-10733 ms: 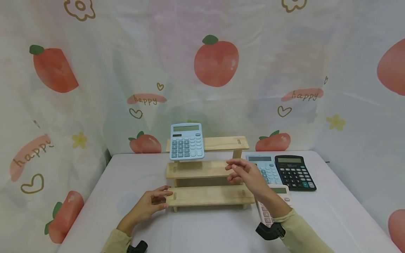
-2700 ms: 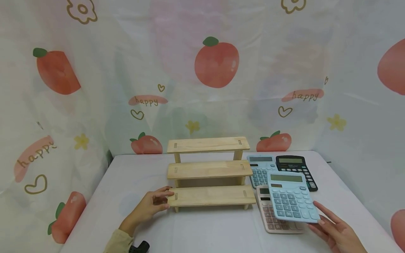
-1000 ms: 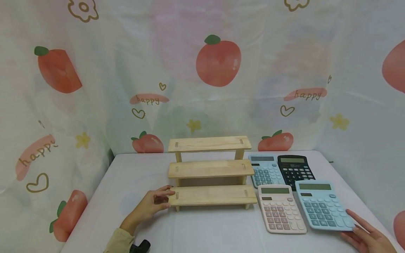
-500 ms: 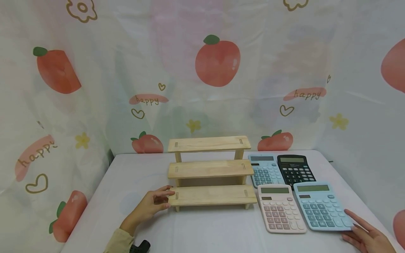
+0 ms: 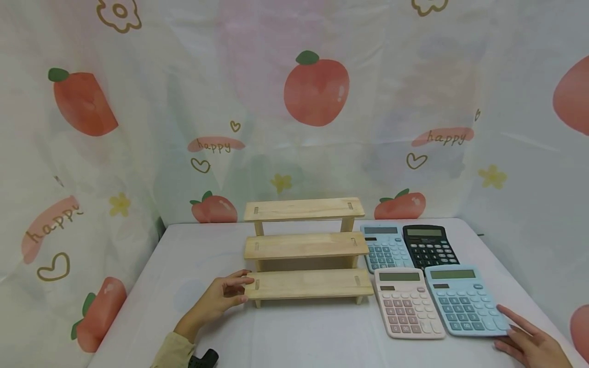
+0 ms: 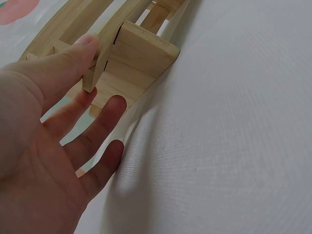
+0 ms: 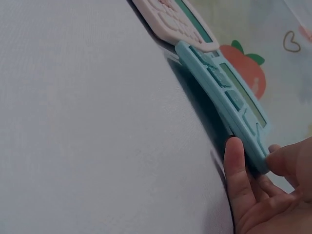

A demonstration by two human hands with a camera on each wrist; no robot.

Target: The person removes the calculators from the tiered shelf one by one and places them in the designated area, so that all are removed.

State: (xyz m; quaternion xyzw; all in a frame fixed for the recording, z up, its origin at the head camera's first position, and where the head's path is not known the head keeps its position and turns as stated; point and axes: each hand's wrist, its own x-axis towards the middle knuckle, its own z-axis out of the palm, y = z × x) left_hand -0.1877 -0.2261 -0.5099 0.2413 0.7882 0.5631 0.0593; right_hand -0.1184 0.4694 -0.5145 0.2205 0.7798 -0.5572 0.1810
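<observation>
A three-tier wooden stand (image 5: pixel 308 248) stands on the white table. My left hand (image 5: pixel 216 296) pinches the left end of its lowest board, thumb on top and index finger below in the left wrist view. Beside a pink calculator (image 5: pixel 409 306), at front right, is a light blue calculator (image 5: pixel 467 301). My right hand (image 5: pixel 536 340) holds that blue calculator by its lower right corner. In the right wrist view the blue calculator (image 7: pixel 226 92) is tilted, with shadow beneath it, and its far end meets the pink one.
Behind the front pair lie another light blue calculator (image 5: pixel 386 248) and a black calculator (image 5: pixel 428 245), side by side. A patterned cloth backdrop (image 5: pixel 313 163) encloses the table (image 5: pixel 276 337) at the back and sides.
The blue calculator has come from the stand's top tier, over the pink calculator, to its right side. Over the last second it has shifted slightly left. My left hand has stayed on the stand.
</observation>
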